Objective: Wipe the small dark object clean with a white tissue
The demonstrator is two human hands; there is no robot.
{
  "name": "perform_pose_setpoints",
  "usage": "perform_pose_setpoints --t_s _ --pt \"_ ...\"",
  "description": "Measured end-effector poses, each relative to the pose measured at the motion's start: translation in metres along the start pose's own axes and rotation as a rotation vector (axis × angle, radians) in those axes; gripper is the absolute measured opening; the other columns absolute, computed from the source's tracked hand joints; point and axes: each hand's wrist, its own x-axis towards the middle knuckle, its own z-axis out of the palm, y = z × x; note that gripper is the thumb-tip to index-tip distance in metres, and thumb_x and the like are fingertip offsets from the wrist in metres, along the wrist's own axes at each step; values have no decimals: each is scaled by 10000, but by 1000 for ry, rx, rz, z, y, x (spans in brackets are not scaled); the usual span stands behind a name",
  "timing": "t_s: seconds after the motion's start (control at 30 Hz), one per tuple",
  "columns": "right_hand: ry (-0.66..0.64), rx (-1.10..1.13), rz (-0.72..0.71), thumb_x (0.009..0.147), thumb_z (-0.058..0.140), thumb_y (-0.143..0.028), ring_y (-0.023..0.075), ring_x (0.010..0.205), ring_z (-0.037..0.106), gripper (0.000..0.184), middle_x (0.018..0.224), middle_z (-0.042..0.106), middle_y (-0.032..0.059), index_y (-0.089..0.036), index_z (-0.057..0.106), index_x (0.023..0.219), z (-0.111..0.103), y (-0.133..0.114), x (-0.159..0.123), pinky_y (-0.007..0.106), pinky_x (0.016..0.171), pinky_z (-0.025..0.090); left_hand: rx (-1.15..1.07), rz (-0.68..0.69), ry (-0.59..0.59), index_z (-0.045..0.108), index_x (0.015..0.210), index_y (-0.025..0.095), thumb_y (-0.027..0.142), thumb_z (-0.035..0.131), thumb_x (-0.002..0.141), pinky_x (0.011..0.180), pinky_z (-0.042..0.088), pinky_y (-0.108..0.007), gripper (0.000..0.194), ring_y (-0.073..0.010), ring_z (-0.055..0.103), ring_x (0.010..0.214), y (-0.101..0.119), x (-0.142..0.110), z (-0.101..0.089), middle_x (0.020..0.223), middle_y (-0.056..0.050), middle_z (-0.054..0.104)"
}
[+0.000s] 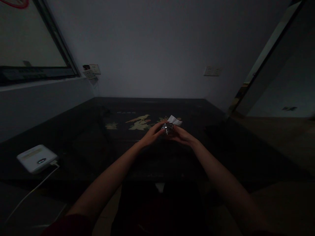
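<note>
A small, shiny, rounded object (167,128) with bright reflections sits between my two hands above the dark table; the dim light hides its exact kind. My left hand (153,133) is closed around its left side, thumb toward me. On its right side my right hand (182,135) curls its fingers against it. A crumpled white sheet, like paper or tissue (175,120), sticks out just beyond the right fingers. Whether the right hand grips the sheet too, I cannot tell.
The dark table (83,141) carries a golden bird-and-flower pattern (139,123) toward its far side. A white box-shaped device (36,158) with a white cable (31,190) lies at the left. Wall sockets (212,71) are behind, and a window (31,39) is at the upper left.
</note>
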Motion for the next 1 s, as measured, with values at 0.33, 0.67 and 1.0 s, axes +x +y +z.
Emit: perform_pose_setpoints --t_s 0.33,0.67,1.0 --pt "91 94 -99 686 750 -474 217 880 676 396 941 726 64 -203 657 959 13 10 4 409 849 545 -57 -14 45 588 1263 245 278 682 785 1163 247 -396 488 -264 407 1353 0 -2 6 1396 -70 526" --pt "297 99 -154 758 679 -451 227 840 674 296 890 722 55 -212 628 924 19 12 8 416 763 571 -35 -126 159 677 1081 207 232 718 734 1099 341 -405 351 -261 545 1202 -9 5 9 1190 -79 657" --pt "388 73 -181 726 716 -470 212 892 659 321 962 699 42 -222 617 904 6 12 9 410 790 561 186 -95 276 688 915 185 236 795 616 971 453 -407 322 -236 627 956 -15 10 -7 975 -77 685"
